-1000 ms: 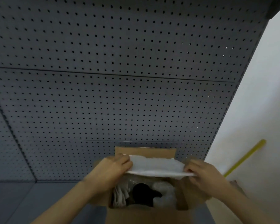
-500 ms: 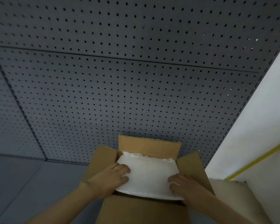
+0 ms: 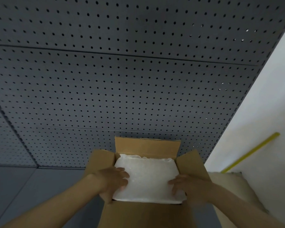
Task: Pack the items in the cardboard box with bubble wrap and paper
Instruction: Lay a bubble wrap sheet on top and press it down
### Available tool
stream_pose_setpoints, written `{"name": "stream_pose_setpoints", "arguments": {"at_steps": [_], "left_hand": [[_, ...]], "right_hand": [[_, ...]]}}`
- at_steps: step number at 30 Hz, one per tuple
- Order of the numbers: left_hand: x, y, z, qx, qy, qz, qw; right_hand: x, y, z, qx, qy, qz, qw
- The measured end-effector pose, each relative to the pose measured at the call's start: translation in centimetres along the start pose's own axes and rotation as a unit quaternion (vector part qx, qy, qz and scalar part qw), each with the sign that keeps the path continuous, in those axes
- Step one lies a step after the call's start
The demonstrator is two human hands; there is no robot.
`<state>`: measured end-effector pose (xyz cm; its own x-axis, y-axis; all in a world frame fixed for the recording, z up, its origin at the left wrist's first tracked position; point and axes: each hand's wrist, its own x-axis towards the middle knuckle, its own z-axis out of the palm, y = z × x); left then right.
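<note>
Nearest to us, the cardboard box [image 3: 143, 214] sits with its front wall toward us and all its flaps open. A second ago we held the folded bubble wrap [image 3: 146, 178] above the opening, pinched at both ends, with a dark item and other wrapped pieces showing beneath. Now the pad lies across the mouth of the box and hides everything below it.

Our left hand [image 3: 114, 181] rests on the pad's left edge, fingers spread fairly flat over it, pressing rather than pinching. Our right hand [image 3: 186, 185] sits at the near right corner with fingers bent down onto the wrap; the picture is blurred there, so we cannot tell whether that grip closes round the edge or only pushes on it.

We judge that the top cushioning layer is now in place and being tucked down, so the packing is close to done and the flaps come next.

Beyond the box rises a grey pegboard wall [image 3: 122, 79], and to the right a white wall with a yellow strip [image 3: 250, 152].
</note>
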<state>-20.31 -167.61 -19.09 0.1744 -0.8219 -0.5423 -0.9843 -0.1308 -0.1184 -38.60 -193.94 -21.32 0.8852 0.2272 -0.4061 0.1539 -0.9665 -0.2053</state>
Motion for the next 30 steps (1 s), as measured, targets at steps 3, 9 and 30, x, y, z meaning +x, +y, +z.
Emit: {"name": "stream_pose_setpoints", "arguments": {"at_steps": [3, 9, 30], "left_hand": [[-0.4, 0.4, -1.3, -0.039, -0.015, -0.012, 0.999], [0.3, 0.7, -1.2, -0.079, 0.008, -0.028, 0.996], [3.9, -1.3, 0.3, -0.14, -0.011, -0.055, 0.989]], "right_hand": [[0.1, -0.4, -0.2, 0.014, 0.03, 0.024, 0.999], [0.5, -1.2, -0.7, 0.009, 0.041, 0.111, 0.993], [3.7, -1.4, -0.7, -0.02, -0.062, 0.149, 0.987]]}}
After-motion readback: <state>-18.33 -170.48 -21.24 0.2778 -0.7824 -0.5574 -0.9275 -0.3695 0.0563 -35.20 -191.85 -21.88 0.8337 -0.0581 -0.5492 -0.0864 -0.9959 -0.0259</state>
